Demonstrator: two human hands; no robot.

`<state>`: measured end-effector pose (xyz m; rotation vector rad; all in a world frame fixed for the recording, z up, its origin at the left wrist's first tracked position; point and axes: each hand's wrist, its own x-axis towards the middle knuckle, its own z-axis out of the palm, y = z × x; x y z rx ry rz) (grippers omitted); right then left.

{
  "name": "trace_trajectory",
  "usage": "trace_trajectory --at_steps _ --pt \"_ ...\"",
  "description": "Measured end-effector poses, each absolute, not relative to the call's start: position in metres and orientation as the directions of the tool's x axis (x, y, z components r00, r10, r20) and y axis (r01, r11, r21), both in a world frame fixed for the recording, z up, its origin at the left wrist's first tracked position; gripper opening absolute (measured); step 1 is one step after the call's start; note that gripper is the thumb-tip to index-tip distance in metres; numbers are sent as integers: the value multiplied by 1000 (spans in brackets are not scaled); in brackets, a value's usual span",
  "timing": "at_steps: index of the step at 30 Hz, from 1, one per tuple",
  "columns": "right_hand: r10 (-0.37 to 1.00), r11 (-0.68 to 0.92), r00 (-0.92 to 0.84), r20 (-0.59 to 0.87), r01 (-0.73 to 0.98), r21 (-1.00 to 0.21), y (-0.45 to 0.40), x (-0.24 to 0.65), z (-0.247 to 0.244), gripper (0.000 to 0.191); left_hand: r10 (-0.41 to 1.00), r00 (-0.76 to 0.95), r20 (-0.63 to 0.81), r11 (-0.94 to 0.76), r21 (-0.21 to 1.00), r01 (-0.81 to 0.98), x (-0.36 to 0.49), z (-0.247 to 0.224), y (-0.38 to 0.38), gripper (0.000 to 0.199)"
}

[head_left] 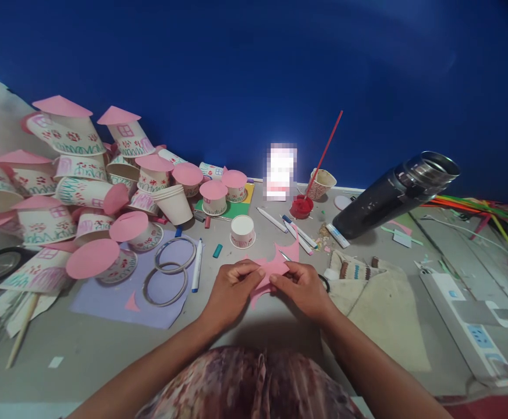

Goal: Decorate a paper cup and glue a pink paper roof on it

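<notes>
A piece of pink paper [270,272] is pinched between my two hands, low over the middle of the table. My left hand [235,289] grips its left side with thumb on top. On the right side, my right hand [305,291] pinches it the same way. Curved pink offcuts [292,247] show just beyond and below the fingers. A scissors blade [284,256] pokes out behind my right hand, and a dark loop shows past the knuckles; whether that hand also holds the scissors is hidden. A small white paper cup [242,231] stands just beyond my hands.
Decorated paper cups with pink cone roofs [125,131] pile up at left. Tape rings [165,285] lie on purple paper [100,305]. Ahead are markers [272,220] and a red pot [301,207] with a stick. A dark flask [378,198], cloth [384,314] and power strip [458,314] occupy the right.
</notes>
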<state>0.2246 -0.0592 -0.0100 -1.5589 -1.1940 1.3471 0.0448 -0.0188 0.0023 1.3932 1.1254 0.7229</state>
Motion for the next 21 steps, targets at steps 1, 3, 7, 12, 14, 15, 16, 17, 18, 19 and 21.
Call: trace_trajectory --at_steps 1,3,7,12,14,15,16,17,18,19,21 --pt "956 -292 20 -293 177 -940 -59 223 -11 34 918 351 -183 109 969 220 45 2 -19 36" --pt "956 -294 26 -294 178 -939 -60 221 -11 34 915 354 -193 118 968 223 45 2 -19 37" --pt "953 -301 12 -304 169 -938 -61 222 -11 32 909 364 -203 125 966 228 43 2 -18 36" --pt "941 -326 -33 -336 170 -930 -61 224 -12 22 895 397 -204 117 965 234 41 1 -18 35" --pt "939 -329 -45 -342 177 -927 -61 224 -12 19 883 417 -218 126 963 237 42 0 -19 32" --pt "939 -329 -45 -342 183 -927 -60 224 -12 18 878 422 -226 135 963 234 42 -1 -19 28" --pt "940 -327 -41 -340 191 -926 -60 224 -12 17 875 423 -233 148 963 225 43 -1 -20 23" --pt "941 -323 -33 -336 202 -925 -60 223 -11 17 875 421 -241 165 964 209 45 -2 -21 19" --pt "944 -317 -22 -329 214 -924 -59 223 -11 16 875 416 -246 180 965 192 46 -2 -22 22" --pt "947 -310 -11 -320 228 -923 -59 223 -10 15 877 411 -251 192 965 180 47 -3 -23 26" --pt "955 -290 8 -298 253 -923 -58 222 -10 13 879 402 -256 198 963 181 49 -5 -25 28"
